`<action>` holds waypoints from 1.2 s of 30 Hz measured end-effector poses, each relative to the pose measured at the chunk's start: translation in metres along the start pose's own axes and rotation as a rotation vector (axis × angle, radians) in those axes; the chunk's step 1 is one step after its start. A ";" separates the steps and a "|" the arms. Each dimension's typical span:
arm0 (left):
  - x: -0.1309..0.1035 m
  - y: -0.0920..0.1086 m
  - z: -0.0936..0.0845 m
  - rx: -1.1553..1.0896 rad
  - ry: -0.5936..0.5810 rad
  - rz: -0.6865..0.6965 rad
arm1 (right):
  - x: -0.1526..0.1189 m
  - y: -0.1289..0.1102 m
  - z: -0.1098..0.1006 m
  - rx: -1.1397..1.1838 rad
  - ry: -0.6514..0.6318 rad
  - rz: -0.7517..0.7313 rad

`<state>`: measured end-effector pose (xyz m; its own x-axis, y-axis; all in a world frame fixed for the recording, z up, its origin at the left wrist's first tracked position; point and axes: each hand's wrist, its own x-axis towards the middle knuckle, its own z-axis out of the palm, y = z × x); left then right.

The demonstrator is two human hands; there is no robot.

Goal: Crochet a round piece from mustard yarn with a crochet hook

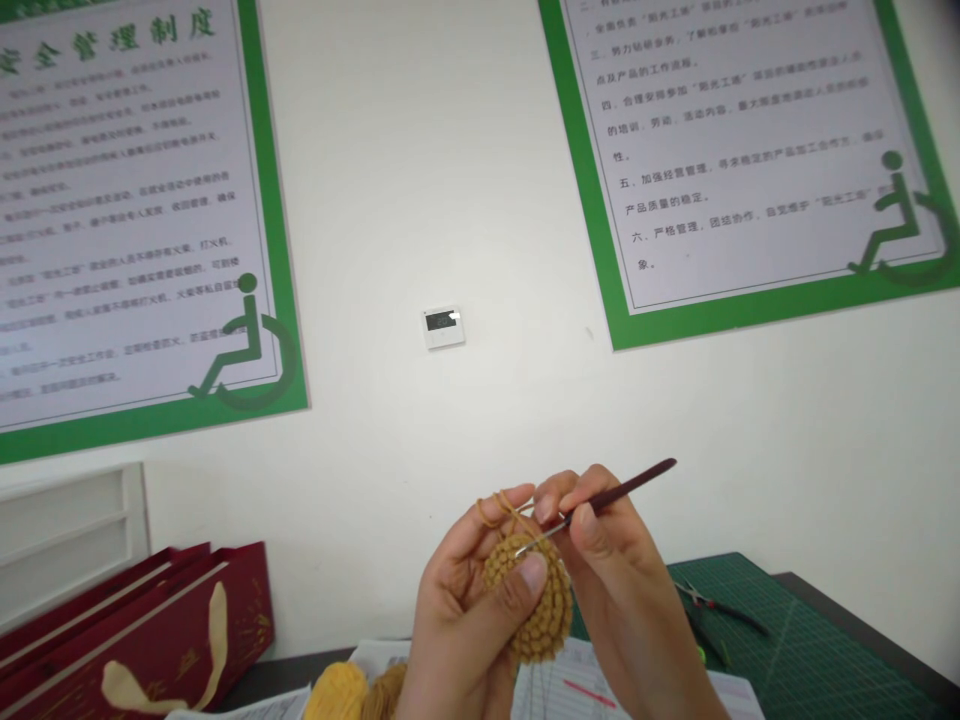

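In the head view, red bags (pixel 161 650) are cut off at lower left (contents hidden). At lower centre, 1 tan crocheted piece (pixel 551 612) is pinched by the left hand (pixel 461 605); 1 hook (pixel 630 487) is gripped by the right hand (pixel 619 545).

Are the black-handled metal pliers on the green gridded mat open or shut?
Handles open: the pliers lie on the mat with black handles spread apart. Jaws too small to judge.
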<state>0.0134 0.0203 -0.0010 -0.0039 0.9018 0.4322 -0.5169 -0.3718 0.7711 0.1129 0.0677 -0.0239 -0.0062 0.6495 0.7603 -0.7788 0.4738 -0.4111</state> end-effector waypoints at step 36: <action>-0.001 0.004 -0.001 -0.149 -0.187 -0.096 | -0.004 -0.007 0.002 0.122 -0.021 0.053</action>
<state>0.0103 0.0180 0.0010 0.2025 0.8696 0.4503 -0.6279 -0.2376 0.7412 0.1171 0.0603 -0.0227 -0.0618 0.6586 0.7500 -0.8474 0.3624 -0.3881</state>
